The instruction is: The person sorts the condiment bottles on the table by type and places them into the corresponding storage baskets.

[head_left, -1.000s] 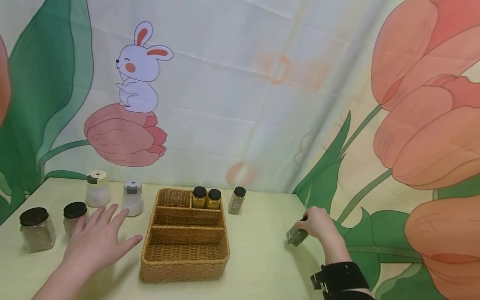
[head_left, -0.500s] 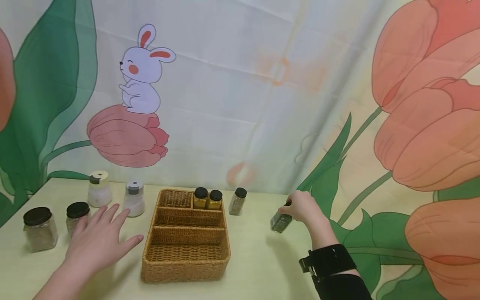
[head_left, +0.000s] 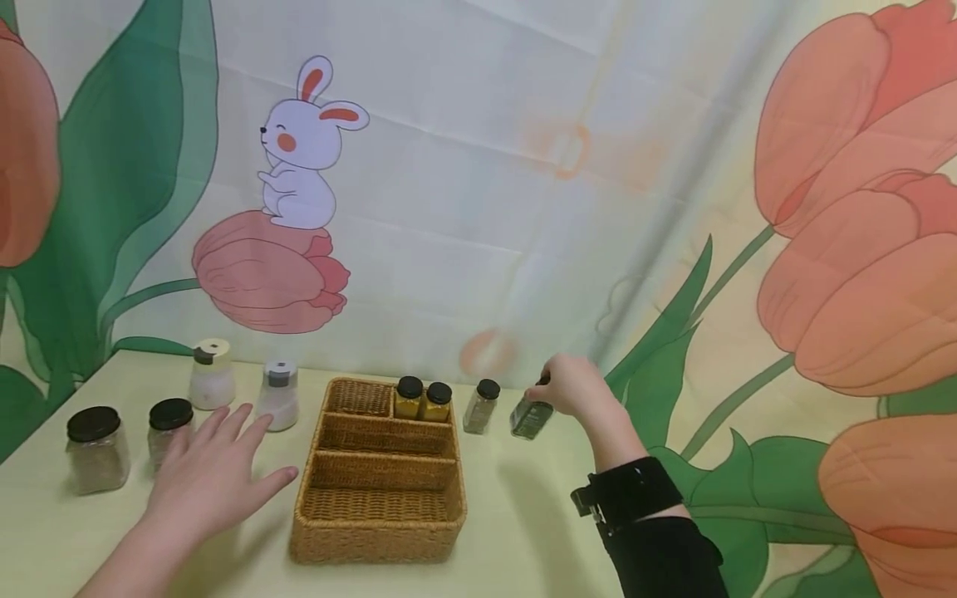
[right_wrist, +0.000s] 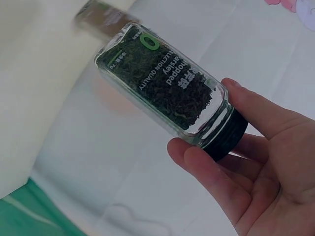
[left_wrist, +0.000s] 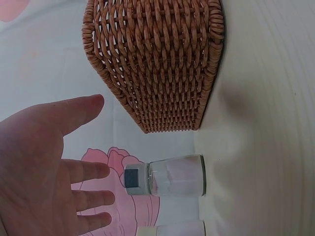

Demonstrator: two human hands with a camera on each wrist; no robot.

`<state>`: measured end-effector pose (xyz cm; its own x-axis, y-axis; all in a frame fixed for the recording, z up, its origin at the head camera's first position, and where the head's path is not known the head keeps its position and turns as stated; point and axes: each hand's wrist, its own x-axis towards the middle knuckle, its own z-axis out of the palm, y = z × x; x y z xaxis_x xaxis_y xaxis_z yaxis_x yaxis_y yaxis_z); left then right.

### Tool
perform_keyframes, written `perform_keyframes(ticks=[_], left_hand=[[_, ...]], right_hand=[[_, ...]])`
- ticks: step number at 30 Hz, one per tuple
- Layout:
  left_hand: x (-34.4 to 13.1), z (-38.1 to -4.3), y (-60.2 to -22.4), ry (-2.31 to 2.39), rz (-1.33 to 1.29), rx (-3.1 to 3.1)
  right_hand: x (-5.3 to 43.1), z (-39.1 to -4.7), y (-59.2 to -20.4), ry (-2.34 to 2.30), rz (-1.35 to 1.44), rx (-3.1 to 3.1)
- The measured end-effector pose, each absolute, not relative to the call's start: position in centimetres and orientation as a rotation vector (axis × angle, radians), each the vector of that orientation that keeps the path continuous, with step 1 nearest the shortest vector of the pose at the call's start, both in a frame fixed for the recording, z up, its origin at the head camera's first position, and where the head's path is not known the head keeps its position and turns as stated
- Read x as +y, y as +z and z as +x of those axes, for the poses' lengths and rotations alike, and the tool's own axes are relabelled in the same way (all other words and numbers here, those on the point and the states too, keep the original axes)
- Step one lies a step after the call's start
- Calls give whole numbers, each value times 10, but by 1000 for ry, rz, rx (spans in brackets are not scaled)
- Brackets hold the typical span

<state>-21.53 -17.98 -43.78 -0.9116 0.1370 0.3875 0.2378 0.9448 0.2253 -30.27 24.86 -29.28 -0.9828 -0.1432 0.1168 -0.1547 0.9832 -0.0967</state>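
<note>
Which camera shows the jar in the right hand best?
The right wrist view: the jar is large there, its label partly readable. The head view shows it small and tilted, partly covered by the right hand. The left wrist view does not show it.

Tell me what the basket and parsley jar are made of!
The divided basket looks like woven wicker: brown strands cross over and under, slightly shiny. The parsley jar seems smooth glass: clear, with thick gleaming edges. Its smooth, dark lid: maybe plastic.
</note>
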Motion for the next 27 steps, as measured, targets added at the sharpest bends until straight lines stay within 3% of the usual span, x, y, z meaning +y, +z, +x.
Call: perform_keyframes(ticks=[15, 27], left_hand=[[-180, -214, -435, -388, -257, -2720], [-179, -212, -436, -376, -229, -2723]], right_hand=[[160, -321, -268, 107, 451, -2998], [93, -337, -272, 122, 598, -2985]])
